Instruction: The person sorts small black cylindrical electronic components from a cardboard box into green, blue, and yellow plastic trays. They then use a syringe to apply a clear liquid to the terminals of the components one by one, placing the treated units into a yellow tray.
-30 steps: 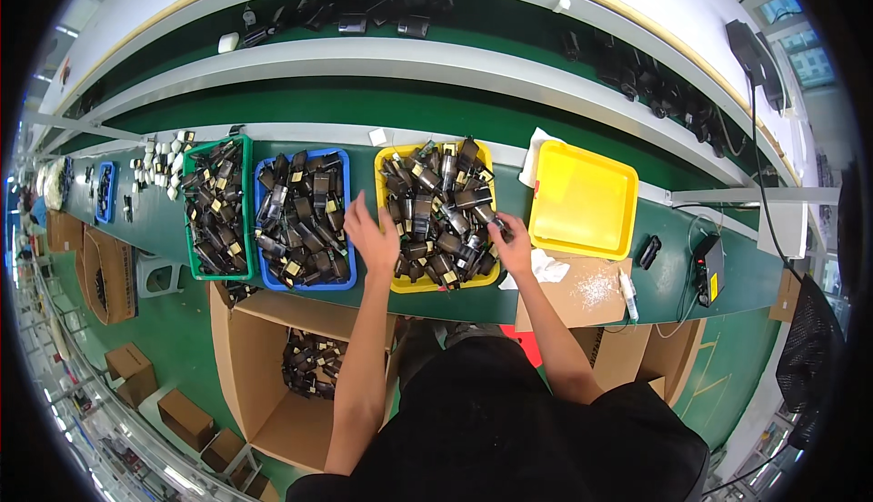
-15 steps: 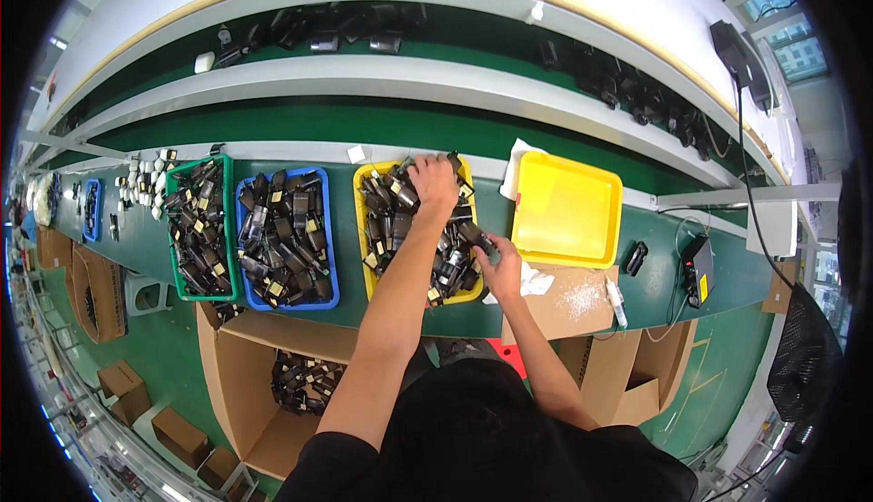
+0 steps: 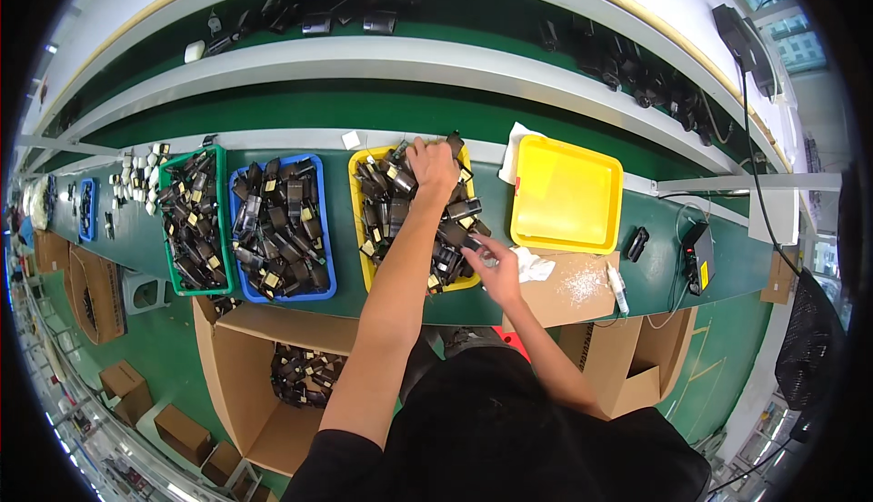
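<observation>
A yellow bin (image 3: 359, 220) in front of me is heaped with small black plastic devices (image 3: 397, 213), some with pale yellow labels. Over its far side, my left hand (image 3: 435, 164) reaches in with fingers curled down among the devices. One black piece stands by its fingertips; what the fingers grip is hidden. At the bin's right edge, my right hand (image 3: 497, 270) pinches the end of a black plastic device (image 3: 471, 242) between thumb and fingers.
Left of the bin stand a blue bin (image 3: 331, 229) and a green bin (image 3: 224, 220), both full of similar devices. To the right lie a yellow tray (image 3: 568, 195), cardboard with white granules (image 3: 582, 291), a white tube (image 3: 617, 287) and a black box (image 3: 697, 261). Shelves (image 3: 382, 58) run behind.
The view has shifted slightly, moving the bench up in the picture. My right hand has drawn a little lower along the bin's edge, still pinching the device. My left hand stays at the far side.
</observation>
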`<state>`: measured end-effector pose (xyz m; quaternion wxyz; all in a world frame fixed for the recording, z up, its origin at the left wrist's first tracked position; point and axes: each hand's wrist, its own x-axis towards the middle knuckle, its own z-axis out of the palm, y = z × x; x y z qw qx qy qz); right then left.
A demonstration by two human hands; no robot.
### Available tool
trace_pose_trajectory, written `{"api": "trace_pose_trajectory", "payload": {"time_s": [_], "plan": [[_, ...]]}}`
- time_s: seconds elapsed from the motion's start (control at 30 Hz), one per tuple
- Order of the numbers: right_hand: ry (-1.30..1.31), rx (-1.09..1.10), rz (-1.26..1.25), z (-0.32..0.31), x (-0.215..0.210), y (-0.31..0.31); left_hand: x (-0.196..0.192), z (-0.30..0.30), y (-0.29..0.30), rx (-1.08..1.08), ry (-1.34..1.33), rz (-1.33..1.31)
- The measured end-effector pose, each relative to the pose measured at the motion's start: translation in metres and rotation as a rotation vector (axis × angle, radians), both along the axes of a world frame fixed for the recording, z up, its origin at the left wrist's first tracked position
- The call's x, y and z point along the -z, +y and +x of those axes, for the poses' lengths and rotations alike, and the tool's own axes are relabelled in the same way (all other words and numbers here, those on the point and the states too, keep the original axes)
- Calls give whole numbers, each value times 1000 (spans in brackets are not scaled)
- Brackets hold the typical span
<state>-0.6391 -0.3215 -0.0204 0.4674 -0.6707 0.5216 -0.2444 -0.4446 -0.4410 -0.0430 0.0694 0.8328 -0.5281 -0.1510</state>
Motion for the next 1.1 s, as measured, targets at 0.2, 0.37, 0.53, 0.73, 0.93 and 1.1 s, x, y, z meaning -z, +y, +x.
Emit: {"api": "trace_pose_trajectory", "payload": {"time_s": [0.2, 0.37, 0.53, 0.73, 0.93, 1.1], "plan": [[97, -116, -313, 38, 6, 9, -23, 12, 19, -115, 284, -500], [86, 30, -322, 14, 24, -13, -51, 21, 110, -226, 536, -597], [285, -118, -54, -19, 46, -39, -16, 11, 170, -248, 371, -444], [358, -218, -43, -23, 33, -51, -20, 12, 175, -251, 215, -342], [407, -256, -29, -40, -20, -56, -20, 22, 203, -312, 206, -501], [294, -237, -50, -5, -60, -48, -5, 27, 244, -484, 245, -565]]}}
